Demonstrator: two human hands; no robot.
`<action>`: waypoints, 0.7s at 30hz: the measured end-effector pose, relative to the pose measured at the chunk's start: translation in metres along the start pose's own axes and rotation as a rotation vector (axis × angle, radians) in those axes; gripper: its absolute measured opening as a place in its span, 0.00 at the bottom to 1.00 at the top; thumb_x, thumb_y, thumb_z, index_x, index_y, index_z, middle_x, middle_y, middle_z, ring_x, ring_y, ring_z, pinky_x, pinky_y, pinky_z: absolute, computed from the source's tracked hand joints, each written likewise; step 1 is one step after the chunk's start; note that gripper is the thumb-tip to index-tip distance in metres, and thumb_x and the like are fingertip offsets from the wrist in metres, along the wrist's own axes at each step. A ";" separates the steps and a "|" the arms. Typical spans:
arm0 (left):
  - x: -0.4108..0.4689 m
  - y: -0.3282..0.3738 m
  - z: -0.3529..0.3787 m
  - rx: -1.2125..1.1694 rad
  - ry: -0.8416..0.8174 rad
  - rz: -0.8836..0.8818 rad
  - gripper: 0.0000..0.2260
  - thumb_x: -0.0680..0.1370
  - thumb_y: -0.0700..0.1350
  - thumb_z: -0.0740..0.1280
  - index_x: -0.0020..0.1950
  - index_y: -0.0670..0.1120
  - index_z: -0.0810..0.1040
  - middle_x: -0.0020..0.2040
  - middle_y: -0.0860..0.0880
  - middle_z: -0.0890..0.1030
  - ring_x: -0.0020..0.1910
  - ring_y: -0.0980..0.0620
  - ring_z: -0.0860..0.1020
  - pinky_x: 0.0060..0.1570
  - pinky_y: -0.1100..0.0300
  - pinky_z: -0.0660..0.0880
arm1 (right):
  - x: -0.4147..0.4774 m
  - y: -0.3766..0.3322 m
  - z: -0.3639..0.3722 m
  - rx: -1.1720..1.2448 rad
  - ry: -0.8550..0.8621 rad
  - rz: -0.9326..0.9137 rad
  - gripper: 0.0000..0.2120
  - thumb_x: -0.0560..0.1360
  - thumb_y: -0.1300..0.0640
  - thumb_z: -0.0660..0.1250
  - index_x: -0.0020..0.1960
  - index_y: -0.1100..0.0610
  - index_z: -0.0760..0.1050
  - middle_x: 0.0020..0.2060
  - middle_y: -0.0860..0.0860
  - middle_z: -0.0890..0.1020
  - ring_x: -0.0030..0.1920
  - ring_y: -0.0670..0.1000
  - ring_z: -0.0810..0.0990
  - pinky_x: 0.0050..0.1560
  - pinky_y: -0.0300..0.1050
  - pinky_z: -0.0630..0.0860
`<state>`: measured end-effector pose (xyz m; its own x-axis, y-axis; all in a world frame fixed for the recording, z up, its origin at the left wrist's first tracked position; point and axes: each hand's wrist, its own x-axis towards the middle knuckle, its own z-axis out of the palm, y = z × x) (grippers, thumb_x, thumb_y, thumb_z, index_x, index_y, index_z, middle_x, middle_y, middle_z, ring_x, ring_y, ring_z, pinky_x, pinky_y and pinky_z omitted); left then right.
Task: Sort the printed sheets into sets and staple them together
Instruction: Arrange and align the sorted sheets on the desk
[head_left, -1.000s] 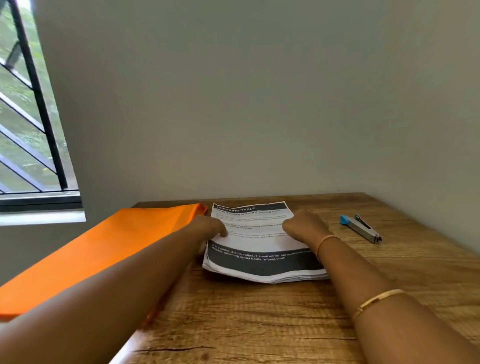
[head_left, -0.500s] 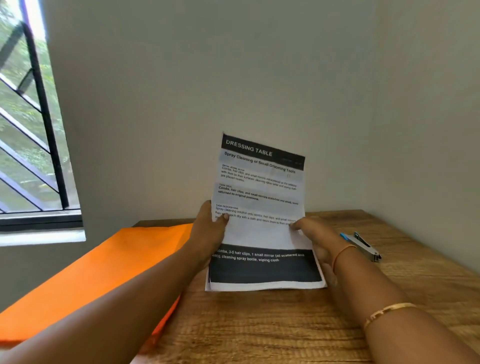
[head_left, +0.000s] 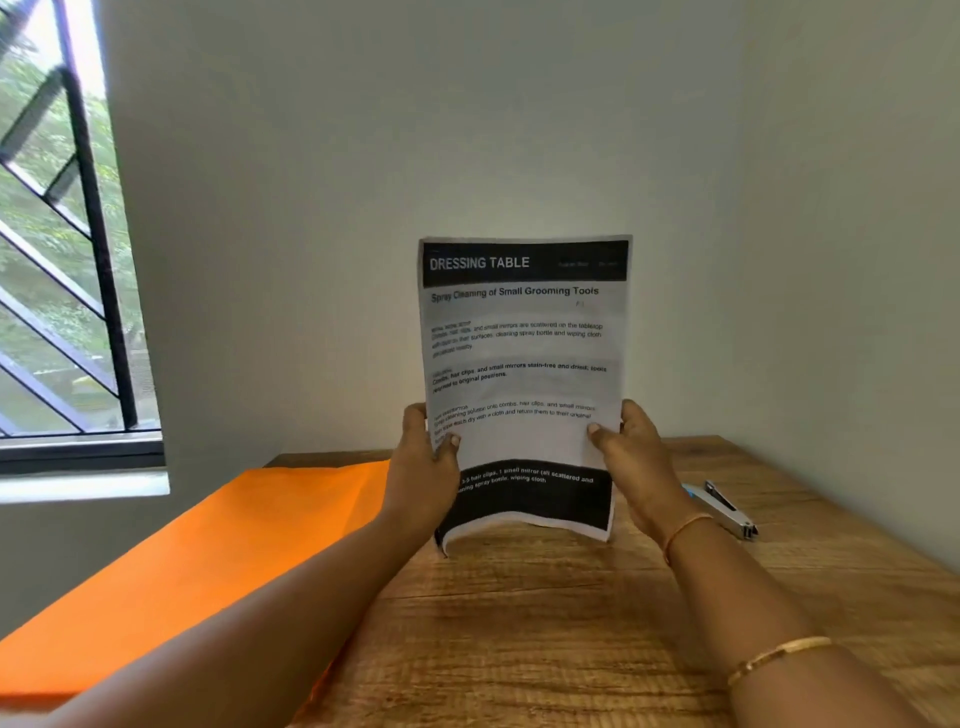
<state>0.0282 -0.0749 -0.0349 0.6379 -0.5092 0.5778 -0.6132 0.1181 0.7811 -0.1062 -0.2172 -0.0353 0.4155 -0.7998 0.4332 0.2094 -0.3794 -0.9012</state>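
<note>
The printed sheets (head_left: 524, 364) are hiding the fingers of the left hand (head_left: 423, 467) and right hand (head_left: 631, 462), leaving only thumbs showing. The right wrist is covering part of the stapler (head_left: 724, 506). The orange sheet (head_left: 208, 561) is running off the left edge under the left forearm. Small grey header text is blurring beyond reading

The stack of printed sheets (head_left: 524, 364), flat on the desk (head_left: 571, 623) a second ago, now stands upright, lifted clear, gripped by the left hand (head_left: 423, 467) and right hand (head_left: 631, 462).
</note>
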 end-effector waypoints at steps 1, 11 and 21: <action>0.000 -0.004 0.000 0.026 -0.019 -0.036 0.10 0.81 0.40 0.59 0.61 0.48 0.65 0.53 0.49 0.76 0.43 0.57 0.76 0.34 0.66 0.74 | -0.001 0.005 0.001 -0.053 -0.008 0.023 0.08 0.79 0.64 0.59 0.55 0.55 0.69 0.54 0.54 0.78 0.53 0.53 0.77 0.53 0.47 0.74; 0.007 -0.014 -0.019 0.074 -0.107 -0.221 0.15 0.81 0.38 0.58 0.68 0.44 0.65 0.62 0.47 0.74 0.58 0.49 0.73 0.54 0.57 0.71 | -0.003 0.004 -0.003 0.093 -0.110 0.233 0.06 0.77 0.63 0.62 0.52 0.56 0.74 0.50 0.57 0.81 0.47 0.57 0.80 0.48 0.52 0.79; 0.005 -0.016 -0.041 0.459 -0.247 -0.317 0.10 0.78 0.44 0.65 0.57 0.42 0.78 0.55 0.44 0.80 0.49 0.47 0.77 0.44 0.59 0.72 | -0.006 0.003 -0.001 -0.040 -0.272 0.574 0.11 0.78 0.66 0.61 0.59 0.64 0.72 0.47 0.59 0.79 0.40 0.55 0.77 0.35 0.44 0.76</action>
<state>0.0601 -0.0444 -0.0347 0.7287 -0.6488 0.2193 -0.5848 -0.4228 0.6923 -0.1095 -0.2140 -0.0405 0.6631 -0.7360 -0.1363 -0.1444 0.0529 -0.9881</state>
